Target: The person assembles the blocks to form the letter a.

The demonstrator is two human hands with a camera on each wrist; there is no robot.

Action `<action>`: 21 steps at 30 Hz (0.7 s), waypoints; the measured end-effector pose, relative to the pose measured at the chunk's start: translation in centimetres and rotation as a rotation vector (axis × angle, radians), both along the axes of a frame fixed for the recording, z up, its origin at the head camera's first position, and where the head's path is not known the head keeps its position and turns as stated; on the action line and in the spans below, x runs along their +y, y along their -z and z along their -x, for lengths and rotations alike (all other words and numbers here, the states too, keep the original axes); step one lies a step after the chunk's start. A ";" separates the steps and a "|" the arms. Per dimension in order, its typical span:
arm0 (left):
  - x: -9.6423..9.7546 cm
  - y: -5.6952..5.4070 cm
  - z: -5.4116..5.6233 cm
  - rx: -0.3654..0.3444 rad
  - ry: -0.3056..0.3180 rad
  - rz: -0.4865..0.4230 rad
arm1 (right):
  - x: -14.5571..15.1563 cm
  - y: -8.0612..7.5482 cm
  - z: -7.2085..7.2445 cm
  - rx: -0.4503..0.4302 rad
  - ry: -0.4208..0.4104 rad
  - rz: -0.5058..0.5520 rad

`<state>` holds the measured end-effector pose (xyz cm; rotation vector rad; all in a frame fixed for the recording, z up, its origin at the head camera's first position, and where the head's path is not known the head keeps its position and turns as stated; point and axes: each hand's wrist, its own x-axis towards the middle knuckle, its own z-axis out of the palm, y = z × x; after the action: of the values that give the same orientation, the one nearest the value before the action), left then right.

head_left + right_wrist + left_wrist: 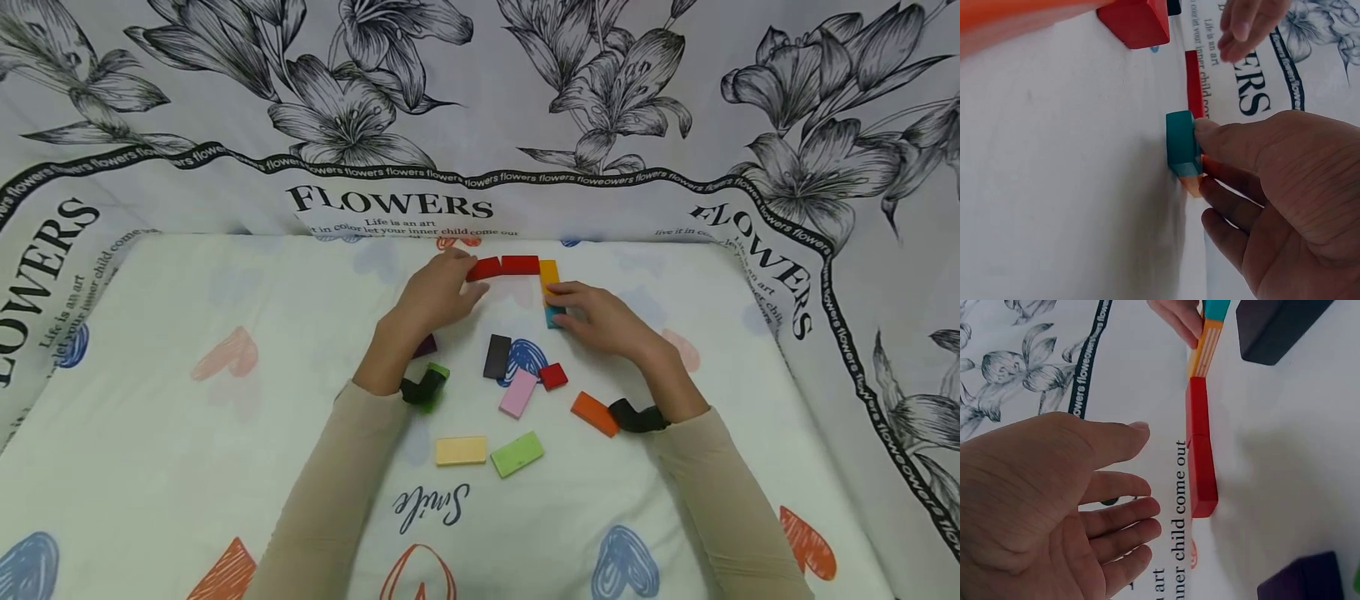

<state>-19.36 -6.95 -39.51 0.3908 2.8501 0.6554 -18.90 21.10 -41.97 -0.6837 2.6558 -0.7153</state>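
Observation:
Two red blocks [520, 265] lie end to end at the far side of the cloth. A yellow-orange block [549, 272] turns toward the person from the right end of that row, with a teal block [1180, 137] following it. My right hand [600, 321] pinches the teal block, thumb at one side and fingertips beside the yellow-orange block. My left hand [438, 287] is beside the left end of the red row; in the left wrist view it [1110, 506] holds nothing, its fingers loosely extended and apart from the red blocks [1202, 475].
Nearer the person lie black [497, 357], pink [518, 393], small red [553, 377], orange [595, 414], pale yellow [461, 451] and light green [517, 454] blocks. A dark purple block [1304, 581] and green blocks [438, 371] sit by the left wrist. Patterned fabric rises behind.

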 end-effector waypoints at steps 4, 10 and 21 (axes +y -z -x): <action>-0.5 -0.6 -1.9 0.004 0.010 0.008 | -0.3 0.2 0.2 -0.021 -0.001 0.021; -0.8 -1.0 -4.1 -0.022 -0.001 0.015 | -0.5 0.0 0.4 0.001 -0.019 0.017; 1.7 0.3 -6.1 -0.075 0.113 0.065 | 0.4 0.2 0.3 -0.009 -0.003 0.005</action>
<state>-13.28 -5.26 -39.76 0.5024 2.7470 0.5435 -19.18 21.52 -42.22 -0.6843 2.6453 -0.7232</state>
